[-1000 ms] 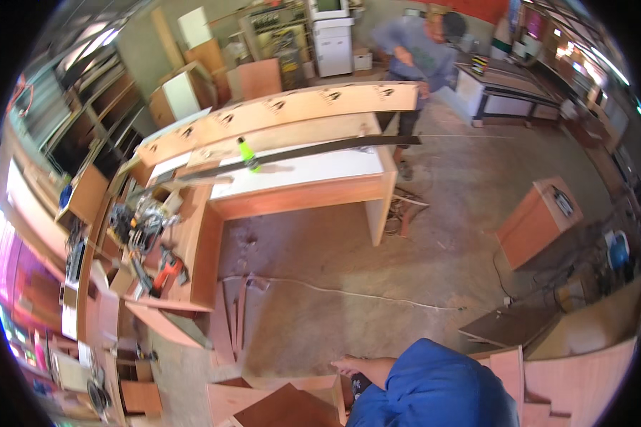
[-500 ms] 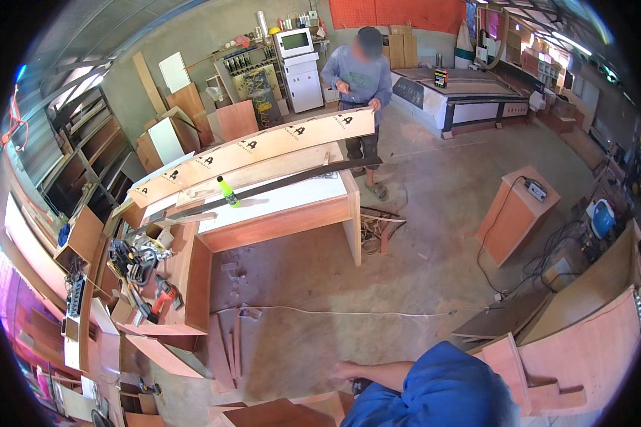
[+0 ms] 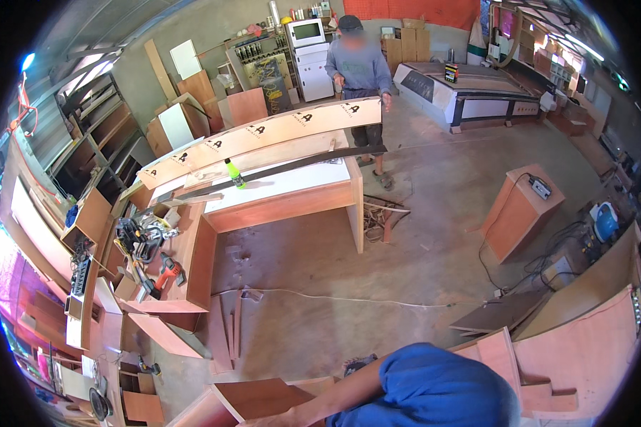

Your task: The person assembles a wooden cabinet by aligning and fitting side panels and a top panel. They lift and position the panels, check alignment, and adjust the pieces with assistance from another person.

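My right arm, in a blue sleeve, reaches across the lower edge toward the left. At its end my right hand lies by the near edge of an open reddish-brown wooden box. The frame's lower edge cuts the hand off, so its fingers and any grip are hidden. My left hand is out of sight. Across the room a co-worker stands behind a long pale board set on edge, one hand close to its right end. A dark strip and a green bottle lie and stand in front of that board.
An L-shaped wooden bench carries the board, with an orange-red drill on its near left wing. A pale cable crosses the floor. Wooden strips lie left, a standing cabinet right, and panels lean at lower right.
My right hand has moved down and left to the wooden box. The co-worker has straightened, and their hand beside the board's right end has opened. The view has shifted slightly.
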